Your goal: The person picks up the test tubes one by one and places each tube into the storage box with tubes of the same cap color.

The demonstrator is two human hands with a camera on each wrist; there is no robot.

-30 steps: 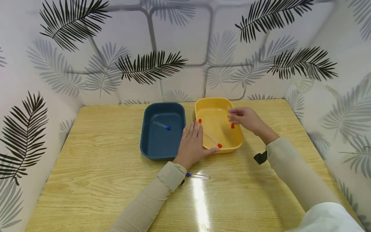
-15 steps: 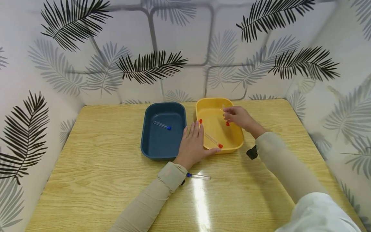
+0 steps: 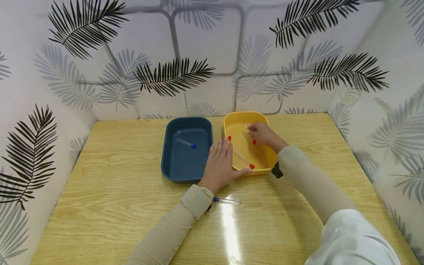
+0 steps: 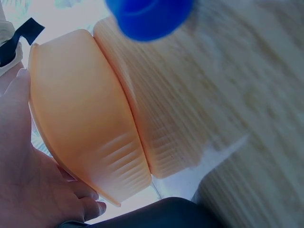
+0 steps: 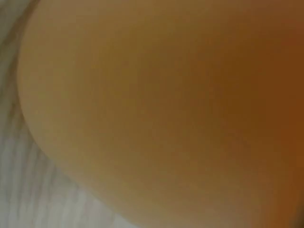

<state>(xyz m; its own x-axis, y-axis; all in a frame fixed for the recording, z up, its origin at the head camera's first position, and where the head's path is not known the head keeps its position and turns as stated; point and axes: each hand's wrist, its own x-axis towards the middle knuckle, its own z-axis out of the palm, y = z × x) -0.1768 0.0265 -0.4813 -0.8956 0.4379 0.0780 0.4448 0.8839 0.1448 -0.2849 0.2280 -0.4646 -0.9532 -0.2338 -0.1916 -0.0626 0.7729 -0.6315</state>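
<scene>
My right hand [image 3: 263,134] reaches into the yellow bin [image 3: 245,115] and pinches a clear red-capped test tube [image 3: 254,141] above the bin's floor. The left hand [image 3: 218,165] rests on the bin's near left rim with straight, spread fingers. Beneath it in the bin lies another red-capped test tube [image 3: 243,159]; a red cap [image 3: 229,138] shows beside the left fingertips, the rest of its tube hidden. The left wrist view has the left hand [image 4: 38,185] against the bin's outer wall [image 4: 90,118]. Only the bin's blurred wall [image 5: 118,118] fills the right wrist view.
A dark blue bin [image 3: 167,154] stands just left of the yellow one, with a blue-capped test tube [image 3: 185,142] inside. Another blue-capped test tube [image 3: 228,201] lies on the wooden table [image 3: 109,184] near the left wrist. A patterned wall covering [image 3: 212,55] rises behind.
The right hand has moved left and lower from the yellow bin's right rim toward its middle, carrying the red-capped test tube. The left hand has stayed in place.
</scene>
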